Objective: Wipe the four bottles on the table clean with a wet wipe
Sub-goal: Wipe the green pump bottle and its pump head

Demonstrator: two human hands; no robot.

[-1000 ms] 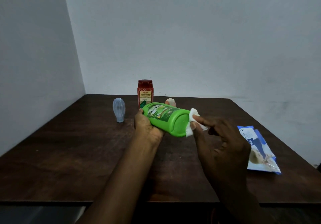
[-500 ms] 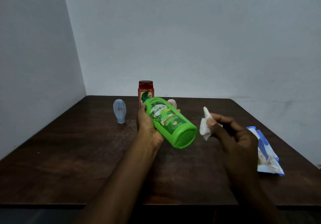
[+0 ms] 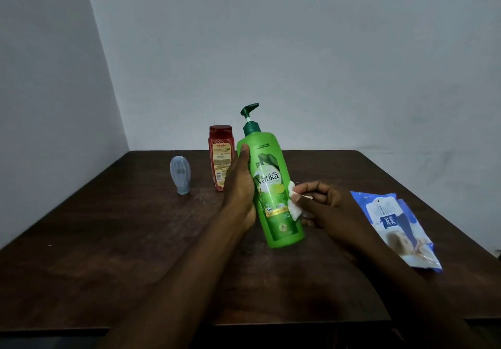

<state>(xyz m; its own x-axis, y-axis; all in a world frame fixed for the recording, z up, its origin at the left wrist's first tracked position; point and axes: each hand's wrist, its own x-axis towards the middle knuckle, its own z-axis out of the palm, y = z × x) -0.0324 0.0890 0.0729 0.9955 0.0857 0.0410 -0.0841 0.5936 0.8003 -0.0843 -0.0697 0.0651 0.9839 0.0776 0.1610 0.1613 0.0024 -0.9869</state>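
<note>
My left hand (image 3: 240,186) grips a green pump bottle (image 3: 273,194) from its left side and holds it nearly upright above the table, pump head at the top. My right hand (image 3: 325,207) pinches a small white wet wipe (image 3: 294,203) and presses it against the bottle's right side near the label. A red bottle (image 3: 220,156) stands behind my left hand. To its left a small pale blue bottle (image 3: 180,174) stands cap down. The bottle with a pale cap seen earlier is hidden behind the green one.
The dark wooden table (image 3: 108,240) fills a corner between two pale walls. A blue and white pack of wet wipes (image 3: 398,229) lies flat near the table's right edge. The table's front edge runs under my forearms.
The green bottle went from lying sideways, base towards me, to nearly upright. My right hand left its base, drew back, then brought the wipe to the bottle's right side.
</note>
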